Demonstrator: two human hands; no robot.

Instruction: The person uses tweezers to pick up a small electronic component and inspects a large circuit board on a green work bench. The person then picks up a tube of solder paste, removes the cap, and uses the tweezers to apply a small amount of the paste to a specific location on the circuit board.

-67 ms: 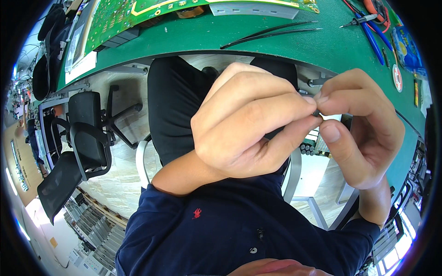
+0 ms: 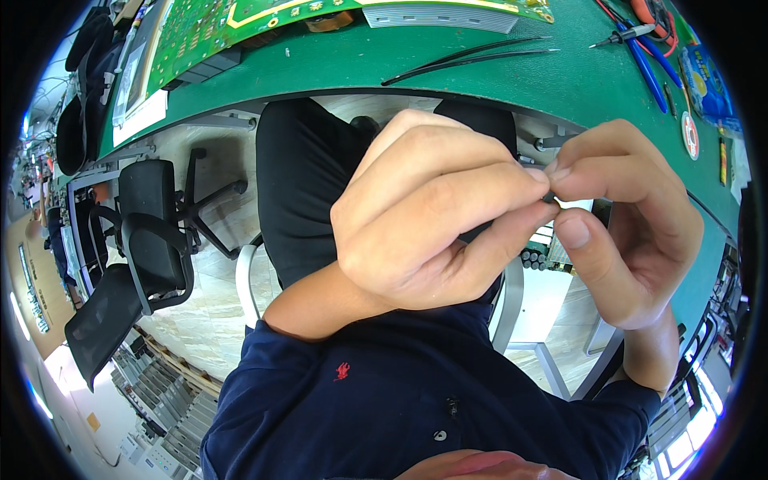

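My left hand (image 2: 432, 212) reaches across the middle with its fingers closed. Between its thumb and fingertips is a tiny dark part (image 2: 550, 196), mostly covered; its kind does not show. At the right, my right hand (image 2: 640, 216) is curled, its bent fingertips meeting the left fingertips beside that part. A visible gap separates the right thumb from the right fingers, with nothing plainly gripped there. Both hands are held above my lap, in front of the green bench mat (image 2: 480, 76).
A large green circuit board (image 2: 200, 40) lies on the bench at the upper left. Black tweezers (image 2: 472, 60) rest near the bench edge. Blue-handled pliers (image 2: 644, 68), a test probe (image 2: 624, 36) and a small spool (image 2: 690, 136) are at the right. A black chair (image 2: 148, 212) stands left.
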